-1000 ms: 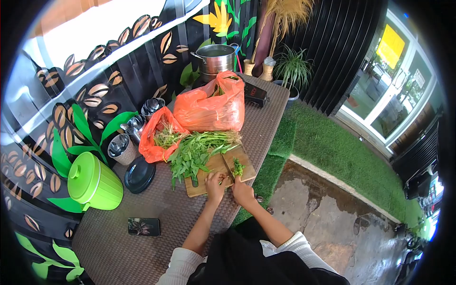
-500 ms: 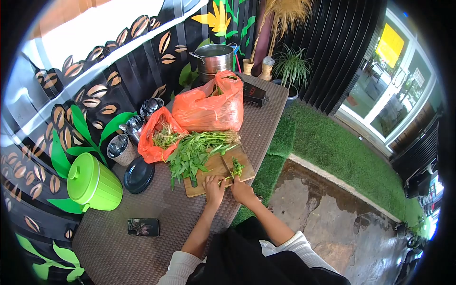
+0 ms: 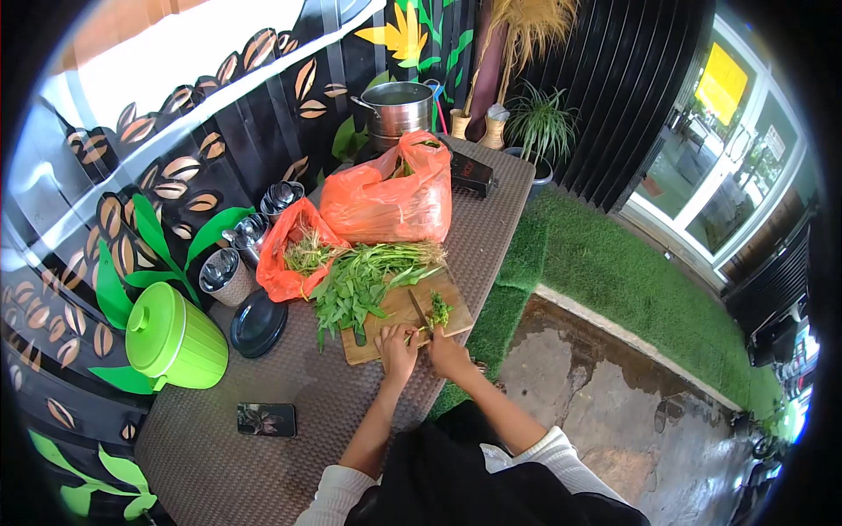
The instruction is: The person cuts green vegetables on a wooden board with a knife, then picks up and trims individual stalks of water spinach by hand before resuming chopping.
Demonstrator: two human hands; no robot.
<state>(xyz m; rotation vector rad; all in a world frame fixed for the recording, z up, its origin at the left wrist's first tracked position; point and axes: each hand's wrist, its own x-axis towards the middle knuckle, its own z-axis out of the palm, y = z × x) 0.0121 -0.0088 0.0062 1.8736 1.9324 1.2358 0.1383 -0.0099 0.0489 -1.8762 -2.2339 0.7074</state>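
My left hand (image 3: 398, 349) is over the near edge of the wooden cutting board (image 3: 368, 354), its fingers curled on thin green stems. Beside it on the right, my right hand (image 3: 448, 353) is closed round the handle of a knife (image 3: 416, 304), whose blade points away over the board. A small heap of cut greens (image 3: 440, 309) lies to the right of the blade. Long leafy greens (image 3: 349, 292) cover the board's far left part. Behind them stand a small orange bag (image 3: 282, 282) with stems and a large orange bag (image 3: 386, 206).
At the left are a green lidded bucket (image 3: 178, 337), dark plates (image 3: 258, 324) and containers of cutlery (image 3: 225, 275). A phone (image 3: 266, 420) lies on the woven table (image 3: 197, 465). A steel pot (image 3: 399, 112) stands at the far end beside a black appliance (image 3: 471, 174).
The view has shifted very slightly. Both hands, the knife and the greens are almost where they were.
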